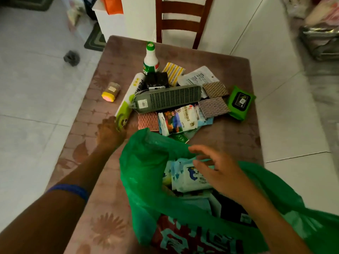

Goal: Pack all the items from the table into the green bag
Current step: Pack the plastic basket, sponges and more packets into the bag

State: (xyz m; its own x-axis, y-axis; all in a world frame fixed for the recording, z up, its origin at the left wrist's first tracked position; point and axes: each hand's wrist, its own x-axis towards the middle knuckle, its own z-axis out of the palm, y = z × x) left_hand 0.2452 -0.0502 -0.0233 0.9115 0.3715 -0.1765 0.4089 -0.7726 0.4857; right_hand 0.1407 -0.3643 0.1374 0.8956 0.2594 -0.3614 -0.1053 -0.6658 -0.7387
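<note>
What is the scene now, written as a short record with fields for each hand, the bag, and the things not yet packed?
left hand: on the near end of the long roll, grip looks closed on it
right hand: fingers relaxed, over the bag mouth, holding nothing
green bag: open on the table, white packets inside
not yet packed: bottle, grey perforated box, green wipes pack, small jar

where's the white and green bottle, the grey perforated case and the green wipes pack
white and green bottle (150,59): head view, on its white shoulder
grey perforated case (170,98): head view, on its perforated face
green wipes pack (240,102): head view, on its dark label
</note>
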